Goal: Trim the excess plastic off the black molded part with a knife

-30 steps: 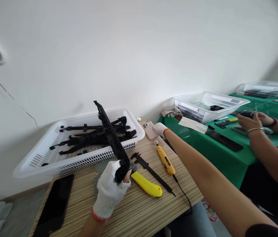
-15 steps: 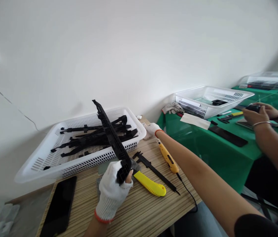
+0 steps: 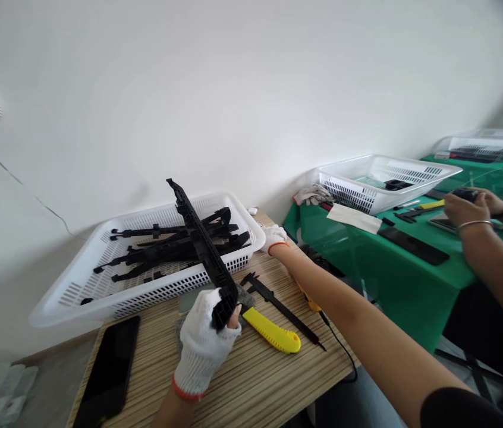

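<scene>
My left hand (image 3: 207, 333), in a white knit glove with an orange cuff, is closed round the lower end of a long black plastic strip (image 3: 200, 238). The strip slants up and left, its far end rising above the white basket (image 3: 162, 291). My right hand (image 3: 273, 238), gloved alike, reaches to the far right edge of the table, beside the basket's right corner. Its fingers are mostly hidden, and I cannot make out whether they hold anything. Below my left hand's strip lie a yellow utility knife (image 3: 272, 330) and black calipers (image 3: 282, 309).
More black strips (image 3: 166, 249) lie in the basket. A black phone (image 3: 109, 371) rests at the table's left. A yellow corded tool (image 3: 311, 302) is partly under my right forearm. On the green table (image 3: 412, 291) stand another basket (image 3: 385, 172) and a co-worker's hands (image 3: 470, 208).
My right hand has shifted slightly left and down toward the basket corner, and my forearm now covers most of the yellow corded tool. My left hand keeps the strip almost still.
</scene>
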The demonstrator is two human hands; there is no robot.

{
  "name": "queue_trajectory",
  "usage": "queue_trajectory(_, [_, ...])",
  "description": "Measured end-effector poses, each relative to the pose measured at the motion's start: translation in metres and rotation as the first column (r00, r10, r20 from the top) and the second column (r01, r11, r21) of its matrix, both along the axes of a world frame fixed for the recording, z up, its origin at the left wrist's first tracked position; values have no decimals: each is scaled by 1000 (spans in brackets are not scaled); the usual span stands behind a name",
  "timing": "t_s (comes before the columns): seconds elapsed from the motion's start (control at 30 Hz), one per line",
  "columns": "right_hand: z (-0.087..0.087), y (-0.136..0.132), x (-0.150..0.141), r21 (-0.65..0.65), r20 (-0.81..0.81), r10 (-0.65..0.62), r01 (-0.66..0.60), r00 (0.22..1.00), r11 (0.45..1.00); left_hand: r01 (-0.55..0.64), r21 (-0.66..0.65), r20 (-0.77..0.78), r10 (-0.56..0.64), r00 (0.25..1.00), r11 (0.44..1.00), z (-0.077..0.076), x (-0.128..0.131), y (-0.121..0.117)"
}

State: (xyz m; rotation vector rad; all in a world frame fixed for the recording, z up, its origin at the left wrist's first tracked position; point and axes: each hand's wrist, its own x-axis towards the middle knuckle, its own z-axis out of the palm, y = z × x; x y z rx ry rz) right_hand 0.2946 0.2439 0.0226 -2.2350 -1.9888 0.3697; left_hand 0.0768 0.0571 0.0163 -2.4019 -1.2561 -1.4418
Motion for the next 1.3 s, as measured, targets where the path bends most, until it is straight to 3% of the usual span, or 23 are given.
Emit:
queue_trajectory(0.13, [13,-13,9,-10,36,-44,45,998,999,-10,-40,40,12,999,999,-2,1,-2])
queue_trajectory(0.23, [30,-29,22,-19,76,-101,102,992,995,-21,-200,108,43,993,980,-2,1,-5])
queue_trajectory(0.33, [50,-61,35,-30,100,-136,140,986,990,27,-418,209,67,976,908,-2,2,-6])
queue_trajectory(0.43, [58,-112,37,-3,36,-78,78,996,997,83,-543,304,104,947,836,-2,4,-6])
queue_trajectory(0.53, [44,-170,21,127,-63,94,-86,994,988,121,-601,375,145,915,790,-2,8,-5])
queue_trajectory(0.67, [4,-227,-13,221,-134,254,-221,958,950,198,-642,459,164,873,740,-3,10,-4])
queue_trajectory(0.8, [-21,-238,-35,113,-147,195,-179,970,977,272,-641,544,174,821,718,-3,11,-4])
queue_trajectory(0.9, [-25,-234,-36,83,-179,145,-132,973,988,353,-621,639,191,745,700,1,12,-4])
queue_trajectory(1.0, [-24,-237,-27,143,-307,66,-22,949,989,386,-653,656,231,719,652,6,13,-5])
queue_trajectory(1.1, [-24,-246,-14,205,-504,11,108,863,973,414,-672,659,241,712,615,7,14,-5])
queue_trajectory(1.23, [-26,-256,-5,130,-799,24,134,601,982,404,-599,731,266,628,692,2,16,-6])
queue_trajectory(1.3, [-30,-259,-7,72,-875,-4,139,485,988,411,-596,740,274,614,690,-1,16,-7])
